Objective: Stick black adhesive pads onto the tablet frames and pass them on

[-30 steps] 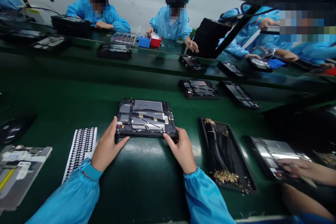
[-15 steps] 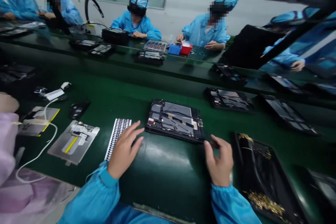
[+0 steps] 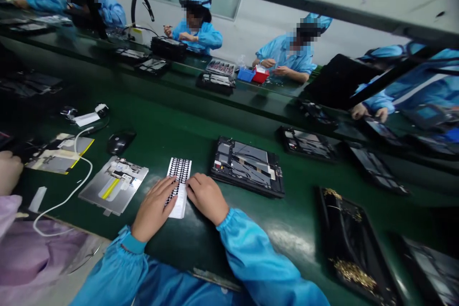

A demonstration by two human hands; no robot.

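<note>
A white sheet of small black stickers (image 3: 181, 172) lies on the green bench in front of me. My left hand (image 3: 153, 208) rests flat across its left side, fingers stretched out, and holds nothing. At the sheet's right edge is my right hand (image 3: 208, 198), its fingers bent and pressed together in a pinch on the sheet; the fingertips are partly hidden. Just beyond my right hand sits a stack of opened tablets (image 3: 247, 165), with batteries and flat cables showing on top.
Left of the sheet lie a metal tablet panel (image 3: 114, 184), a black mouse (image 3: 121, 141) and a white cable (image 3: 88, 172). A black tray (image 3: 353, 244) with small gold parts is at right. More opened tablets (image 3: 308, 143) stand behind. Several co-workers (image 3: 199, 24) sit across the bench.
My right hand has moved left from beside the tablet stack to the sticker sheet. My left hand has come down onto the sheet's left side. The view has shifted slightly.
</note>
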